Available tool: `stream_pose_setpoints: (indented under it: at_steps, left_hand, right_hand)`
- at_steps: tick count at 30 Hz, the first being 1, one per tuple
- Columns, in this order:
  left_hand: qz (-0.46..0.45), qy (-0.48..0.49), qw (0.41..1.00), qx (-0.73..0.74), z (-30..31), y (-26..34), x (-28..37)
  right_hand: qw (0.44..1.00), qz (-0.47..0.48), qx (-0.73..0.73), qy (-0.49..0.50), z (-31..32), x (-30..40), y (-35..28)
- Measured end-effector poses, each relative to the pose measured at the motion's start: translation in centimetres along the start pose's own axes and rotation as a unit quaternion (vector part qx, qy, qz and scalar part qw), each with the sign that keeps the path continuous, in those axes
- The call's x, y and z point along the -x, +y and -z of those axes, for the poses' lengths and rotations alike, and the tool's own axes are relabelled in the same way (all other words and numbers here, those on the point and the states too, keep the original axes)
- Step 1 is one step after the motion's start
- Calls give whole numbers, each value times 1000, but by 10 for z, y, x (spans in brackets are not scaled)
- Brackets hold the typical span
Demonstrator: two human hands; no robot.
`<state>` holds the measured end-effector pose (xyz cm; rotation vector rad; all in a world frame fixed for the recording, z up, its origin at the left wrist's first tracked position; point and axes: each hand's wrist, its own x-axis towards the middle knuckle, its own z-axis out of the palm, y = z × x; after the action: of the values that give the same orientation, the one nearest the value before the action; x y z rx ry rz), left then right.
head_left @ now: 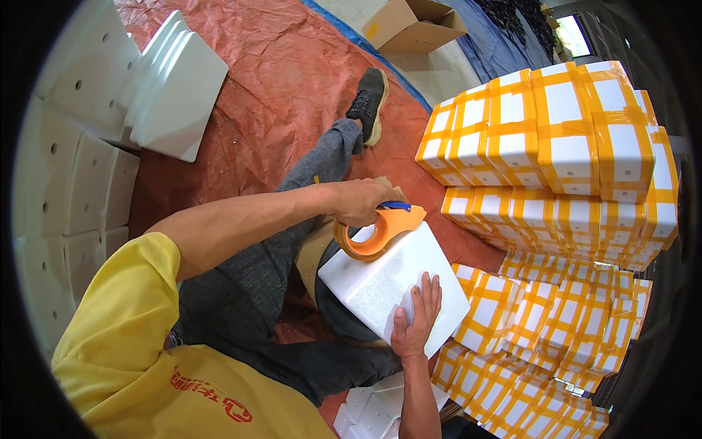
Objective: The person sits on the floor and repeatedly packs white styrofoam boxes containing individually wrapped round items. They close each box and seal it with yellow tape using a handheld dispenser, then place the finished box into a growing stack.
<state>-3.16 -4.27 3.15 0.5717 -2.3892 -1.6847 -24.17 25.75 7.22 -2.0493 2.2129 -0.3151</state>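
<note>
My left hand (359,202) grips an orange tape dispenser (396,231) with a blue part near its front end. The dispenser is over the upper left part of a white foam box (367,288); I cannot tell whether it touches the surface. No tape shows on the visible faces of this box. My right hand (415,324) lies flat on the box near its right corner, fingers slightly spread. Beneath the box is a dark round support (327,313), mostly hidden, between my legs.
White foam boxes wrapped in yellow tape (570,137) are stacked at the right. Plain foam boxes (77,186) and nested foam pieces (186,99) stand at the left. An open cardboard box (403,30) sits beyond the red tarpaulin (263,71). More foam pieces (373,409) lie below my right arm.
</note>
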Motion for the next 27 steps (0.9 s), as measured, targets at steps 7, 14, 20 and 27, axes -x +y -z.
stream_pose_setpoints:
  at_steps: [7,14,20,27]
  left_hand:
    - [12,-49,998,-46,10,6,-13]
    - [10,-125,991,-41,23,5,-14]
    - [29,-203,978,-25,8,16,99]
    - [50,42,996,56,-56,11,154]
  right_hand:
    - [1000,9,-6,2,-1,0,2]
    - [1000,-8,4,18,-6,-4,-8]
    - [999,-26,27,32,-9,-1,-10]
    - [988,-97,34,112,-29,-18,-19]
